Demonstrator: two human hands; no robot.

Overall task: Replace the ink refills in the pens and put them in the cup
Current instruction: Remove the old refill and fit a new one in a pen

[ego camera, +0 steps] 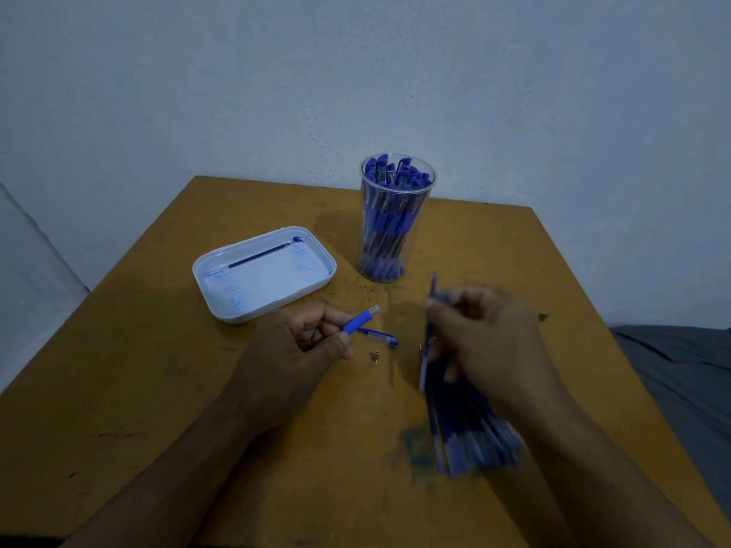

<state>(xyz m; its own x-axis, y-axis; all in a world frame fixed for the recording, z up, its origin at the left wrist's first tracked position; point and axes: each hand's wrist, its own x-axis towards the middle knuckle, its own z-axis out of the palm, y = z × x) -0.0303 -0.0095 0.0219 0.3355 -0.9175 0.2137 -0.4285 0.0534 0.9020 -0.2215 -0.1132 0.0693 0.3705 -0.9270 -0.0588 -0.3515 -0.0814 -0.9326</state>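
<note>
The yellow-brown surface (pixel 158 389) carries everything here, set against a pale wall. One white tray (pixel 221 306) sits at the far left, and in it lies one dark used refill (pixel 259 258). One clear cup (pixel 396 219) stands upright beyond my hands, packed with blue pens; they overlap too much for me to count. Under my right hand (pixel 486 342) lies one bundle of blue refills (pixel 470 433), blurred, so I cannot number them. That hand's grip is curled, pinching one refill (pixel 433 288) whose end sticks up past my fingers. My left hand (pixel 300 346) has its grip closed round one blue pen barrel (pixel 358 321), its clear end pointing toward the cup. Just beside that barrel, one blue-and-clear pen cap (pixel 380 337) lies on the surface. Between my hands sits one small brass tip (pixel 374 357), apart from both.
</note>
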